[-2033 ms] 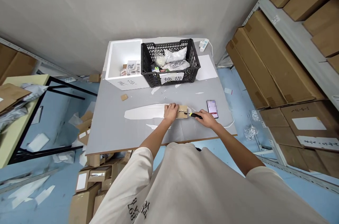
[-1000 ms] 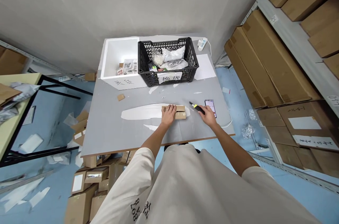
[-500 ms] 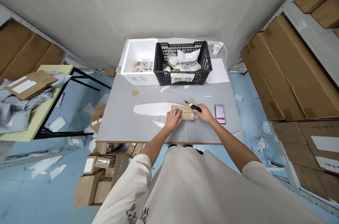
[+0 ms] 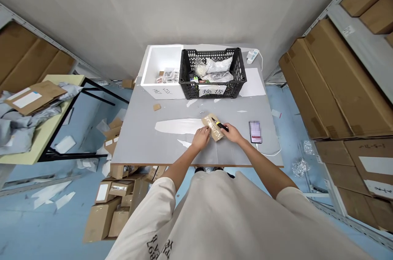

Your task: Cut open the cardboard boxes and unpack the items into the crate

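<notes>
A small taped cardboard box [image 4: 214, 127] lies on the grey table, turned at a slant. My left hand [image 4: 202, 137] grips its left edge, fingers bent against the cardboard. In my right hand [image 4: 232, 132] is a black and yellow utility knife [image 4: 220, 125], its blade pointing left over the top of the box. Whether the blade touches the tape I cannot tell. Right of that hand lies a phone [image 4: 255, 132] with a white cable at its lower end.
Behind the box stand a white foam box [image 4: 162, 91] and a black plastic crate [image 4: 211, 84] holding bagged items. A brown scrap [image 4: 156, 107] and a power strip [image 4: 252, 56] lie on the table [image 4: 147, 145]. Cartons [image 4: 119, 206] sit on the floor at the left.
The cardboard box has turned from lying crosswise to a slant. My right hand has moved a little left, bringing the knife over the box. My left hand has shifted to its left edge.
</notes>
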Available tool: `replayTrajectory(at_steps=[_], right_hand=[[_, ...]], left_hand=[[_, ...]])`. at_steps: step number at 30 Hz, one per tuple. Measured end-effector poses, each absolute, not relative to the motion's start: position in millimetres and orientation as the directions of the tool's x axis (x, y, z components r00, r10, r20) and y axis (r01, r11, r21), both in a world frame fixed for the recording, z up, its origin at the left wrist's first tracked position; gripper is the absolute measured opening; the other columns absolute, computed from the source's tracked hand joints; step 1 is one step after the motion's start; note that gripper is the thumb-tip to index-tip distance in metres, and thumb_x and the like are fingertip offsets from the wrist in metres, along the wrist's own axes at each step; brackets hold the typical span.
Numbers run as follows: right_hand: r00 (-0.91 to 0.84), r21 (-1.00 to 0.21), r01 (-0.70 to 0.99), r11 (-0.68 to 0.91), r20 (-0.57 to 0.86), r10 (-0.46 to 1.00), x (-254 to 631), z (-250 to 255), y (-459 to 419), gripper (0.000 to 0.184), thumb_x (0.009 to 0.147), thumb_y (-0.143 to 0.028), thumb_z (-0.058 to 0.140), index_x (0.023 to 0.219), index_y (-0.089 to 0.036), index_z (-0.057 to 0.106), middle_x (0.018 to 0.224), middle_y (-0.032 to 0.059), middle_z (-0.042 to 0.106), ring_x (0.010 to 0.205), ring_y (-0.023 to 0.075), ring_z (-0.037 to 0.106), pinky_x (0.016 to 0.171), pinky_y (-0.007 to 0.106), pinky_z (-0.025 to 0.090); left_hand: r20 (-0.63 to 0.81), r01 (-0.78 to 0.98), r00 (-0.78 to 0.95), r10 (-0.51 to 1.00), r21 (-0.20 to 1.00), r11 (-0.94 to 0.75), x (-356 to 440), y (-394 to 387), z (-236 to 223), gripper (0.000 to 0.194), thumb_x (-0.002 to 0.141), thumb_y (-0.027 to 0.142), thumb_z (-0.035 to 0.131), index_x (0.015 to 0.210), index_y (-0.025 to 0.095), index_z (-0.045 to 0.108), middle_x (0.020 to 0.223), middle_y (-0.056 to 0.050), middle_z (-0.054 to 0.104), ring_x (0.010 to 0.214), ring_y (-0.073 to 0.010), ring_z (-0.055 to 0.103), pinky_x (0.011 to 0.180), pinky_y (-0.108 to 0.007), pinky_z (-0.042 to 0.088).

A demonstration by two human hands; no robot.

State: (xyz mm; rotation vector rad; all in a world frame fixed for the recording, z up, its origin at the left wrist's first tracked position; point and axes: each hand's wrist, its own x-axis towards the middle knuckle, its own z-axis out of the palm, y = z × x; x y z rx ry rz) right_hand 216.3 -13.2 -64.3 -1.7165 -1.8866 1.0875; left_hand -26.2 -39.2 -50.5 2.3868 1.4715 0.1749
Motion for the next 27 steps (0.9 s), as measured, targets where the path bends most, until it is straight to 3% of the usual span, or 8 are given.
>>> replayTrajectory(at_steps=[8, 12, 19, 23, 27], right_hand=[[-0.234, -0.872, 0.448, -0.197, -0.327, 0.915, 209.7, -68.0, -28.9, 0.034, 0.093, -0.052, 0.054, 0.112, -0.025, 0.057, 0.098, 0.0009, 0.071, 0.089, 0.0199, 0.067, 0.087, 0.036, 0.053], [-0.181, -0.882, 0.433, -0.186, -0.287, 0.940, 210.3, -67.6, -28.3, 0.034, 0.093, -0.052, 0.054, 0.110, -0.024, 0.058, 0.105, 0.0027, 0.071, 0.093, 0.0195, 0.066, 0.089, 0.036, 0.052], [-0.033, -0.827, 0.517, -0.223, -0.279, 0.960, 227.1, -66.1, -13.1, 0.037, 0.090, -0.054, 0.055, 0.109, -0.023, 0.061, 0.113, 0.0058, 0.069, 0.093, 0.0206, 0.065, 0.088, 0.036, 0.051], [0.029, -0.833, 0.501, -0.235, -0.255, 0.966, 228.4, -67.9, -9.5, 0.036, 0.088, -0.052, 0.058, 0.108, -0.022, 0.062, 0.122, 0.0092, 0.066, 0.105, 0.0222, 0.065, 0.096, 0.038, 0.050], [0.047, -0.862, 0.437, -0.259, -0.265, 0.963, 226.4, -66.9, -9.4, 0.035, 0.086, -0.053, 0.059, 0.105, -0.024, 0.063, 0.116, 0.0064, 0.070, 0.112, 0.0238, 0.063, 0.100, 0.041, 0.049]], left_hand=[[-0.042, 0.840, 0.401, 0.915, 0.415, -0.349, -13.4, -17.1, -43.5, 0.035, 0.097, 0.023, 0.044, 0.130, 0.021, 0.056, 0.135, -0.012, 0.057, 0.128, -0.0255, 0.051, 0.110, -0.042, 0.042], [-0.079, 0.905, 0.279, 0.957, 0.355, -0.235, -5.1, -19.4, -41.7, 0.032, 0.098, 0.033, 0.049, 0.127, 0.023, 0.056, 0.135, -0.012, 0.056, 0.130, -0.0302, 0.047, 0.109, -0.048, 0.038], [-0.156, 0.917, 0.288, 0.945, 0.329, -0.225, 25.8, -21.2, -41.3, 0.063, 0.089, 0.052, 0.062, 0.141, 0.020, 0.043, 0.143, -0.017, 0.048, 0.126, -0.0356, 0.046, 0.102, -0.049, 0.038], [-0.211, 0.908, 0.355, 0.911, 0.310, -0.282, 26.2, -24.4, -40.2, 0.070, 0.085, 0.036, 0.066, 0.147, 0.023, 0.036, 0.149, -0.018, 0.041, 0.132, -0.0363, 0.042, 0.104, -0.051, 0.036], [-0.256, 0.848, 0.502, 0.826, 0.336, -0.411, 9.0, -22.2, -37.0, 0.085, 0.076, 0.014, 0.065, 0.151, 0.029, 0.029, 0.153, -0.014, 0.039, 0.140, -0.0335, 0.036, 0.109, -0.050, 0.032]])
